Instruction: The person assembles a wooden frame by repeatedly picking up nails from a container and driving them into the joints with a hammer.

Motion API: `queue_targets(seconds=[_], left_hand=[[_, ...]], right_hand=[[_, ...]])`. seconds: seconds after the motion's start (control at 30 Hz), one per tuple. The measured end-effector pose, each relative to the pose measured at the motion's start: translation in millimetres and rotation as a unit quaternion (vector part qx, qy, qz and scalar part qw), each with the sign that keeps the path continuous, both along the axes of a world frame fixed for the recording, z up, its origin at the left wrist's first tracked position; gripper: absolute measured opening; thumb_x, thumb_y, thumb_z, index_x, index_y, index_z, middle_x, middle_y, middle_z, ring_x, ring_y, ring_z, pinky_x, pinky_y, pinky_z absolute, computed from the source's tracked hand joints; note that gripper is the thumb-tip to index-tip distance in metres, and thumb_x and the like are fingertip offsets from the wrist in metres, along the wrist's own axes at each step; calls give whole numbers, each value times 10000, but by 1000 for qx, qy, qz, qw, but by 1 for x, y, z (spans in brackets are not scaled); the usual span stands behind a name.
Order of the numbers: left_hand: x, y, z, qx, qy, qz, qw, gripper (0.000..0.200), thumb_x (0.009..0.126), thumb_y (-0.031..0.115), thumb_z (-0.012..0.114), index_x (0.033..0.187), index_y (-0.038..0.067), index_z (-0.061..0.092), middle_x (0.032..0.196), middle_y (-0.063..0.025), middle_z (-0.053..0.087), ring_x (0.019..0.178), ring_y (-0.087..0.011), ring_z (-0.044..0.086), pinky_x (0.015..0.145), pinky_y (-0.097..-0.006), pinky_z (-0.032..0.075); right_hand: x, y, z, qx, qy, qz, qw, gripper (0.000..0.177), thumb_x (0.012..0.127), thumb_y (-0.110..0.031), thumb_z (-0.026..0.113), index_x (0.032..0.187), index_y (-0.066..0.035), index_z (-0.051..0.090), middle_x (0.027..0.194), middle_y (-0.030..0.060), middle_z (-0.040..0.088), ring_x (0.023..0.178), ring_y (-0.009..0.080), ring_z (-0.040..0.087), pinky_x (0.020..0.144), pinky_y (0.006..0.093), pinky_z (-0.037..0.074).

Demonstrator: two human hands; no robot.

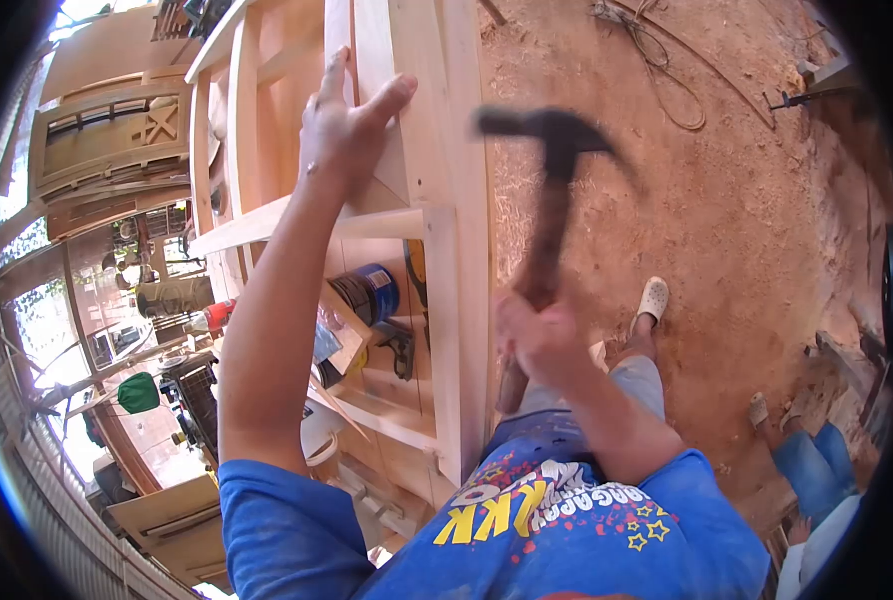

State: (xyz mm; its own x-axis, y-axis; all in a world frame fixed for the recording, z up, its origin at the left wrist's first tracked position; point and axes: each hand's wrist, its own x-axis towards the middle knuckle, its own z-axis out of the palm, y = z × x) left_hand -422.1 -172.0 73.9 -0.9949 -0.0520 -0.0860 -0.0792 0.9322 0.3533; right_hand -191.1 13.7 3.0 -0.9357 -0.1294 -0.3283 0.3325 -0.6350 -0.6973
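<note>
A claw hammer (553, 215) is raised in my right hand (547, 338), whose fingers are wrapped around its handle. Its dark head is up, slightly blurred, to the right of a pale wooden frame (449, 300). My left hand (345, 130) rests on the frame's upper boards with thumb and fingers apart, gripping nothing. A small dark spot, perhaps a nail or hole, shows in the wood below and right of that hand. Inside the frame's lower opening are a blue round container (377, 290) and a dark tool (399, 350) that I cannot make out.
Reddish dirt floor (727, 230) lies to the right, with a loose cord (672, 85) on it. Another person (817, 470) sits at the lower right. Wooden furniture (117, 140) and a green item (139, 393) stand at the left beside a corrugated wall.
</note>
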Motion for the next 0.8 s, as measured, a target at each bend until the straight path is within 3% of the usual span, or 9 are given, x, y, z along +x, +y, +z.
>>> queue_targets(seconds=[0.07,0.17,0.2,0.3,0.47,0.5,0.57,0.6,0.8], left_hand=[[0,6,6,26,-20,16,999,1192,753,747,738,1686,121,337,1505,-353,504,1391,-466,553,1154,-511,459],[0,4,5,9,-5,2,1000,1191,753,746,737,1686,123,337,1481,-349,530,1376,-465,570,1150,-511,463],[1,3,5,8,-3,3,1000,1189,754,748,736,1685,124,340,1481,-347,532,1371,-464,575,1149,-512,465],[-6,7,9,11,9,-12,1000,1186,754,752,736,1683,125,348,1485,-343,534,1360,-461,587,1146,-514,468],[0,3,4,37,-15,10,999,1185,751,755,743,1681,132,355,1500,-344,522,1370,-463,578,1149,-519,465],[-1,2,4,28,-8,3,1000,1184,752,754,743,1682,136,352,1500,-344,520,1374,-465,574,1150,-519,465],[0,1,4,4,7,-12,1000,1181,753,752,744,1685,143,347,1500,-345,517,1383,-469,565,1151,-520,464],[0,1,4,-4,7,-15,1000,1186,752,758,743,1686,144,344,1499,-348,513,1384,-474,562,1152,-520,464],[3,2,7,-3,-14,7,1000,1186,765,755,747,1674,104,352,1513,-350,509,1396,-468,550,1160,-513,451]], right_hand=[[-1,7,2,-63,60,-132,987,87,1055,-19,570,991,-71,539,681,-13,581,524,72,558,505,272,499],[9,-18,-7,-94,41,-224,969,86,1049,-33,571,992,-71,519,664,18,559,508,104,536,494,309,502],[6,-25,-11,-51,27,-80,995,92,1049,-45,576,991,-72,510,666,19,557,512,109,541,489,313,500],[-4,-16,-10,44,-95,110,988,83,1059,-60,586,1002,-68,526,681,10,581,533,80,574,502,283,507],[3,-6,-3,-83,-12,-151,985,175,995,-134,679,1054,-18,561,760,24,602,536,103,548,533,308,520],[2,-12,-10,21,-18,-61,998,161,997,-126,674,1047,-22,562,758,22,602,542,101,552,533,306,517],[4,-27,-32,223,-30,117,967,133,1002,-110,665,1035,-31,564,755,19,602,555,97,558,533,302,512],[3,-30,-29,63,-73,103,990,129,999,-99,663,1036,-31,560,756,15,600,558,104,562,531,300,509],[12,-23,-19,-55,-34,-65,996,98,1010,-80,648,1041,-58,558,732,19,609,547,108,594,500,309,498]])
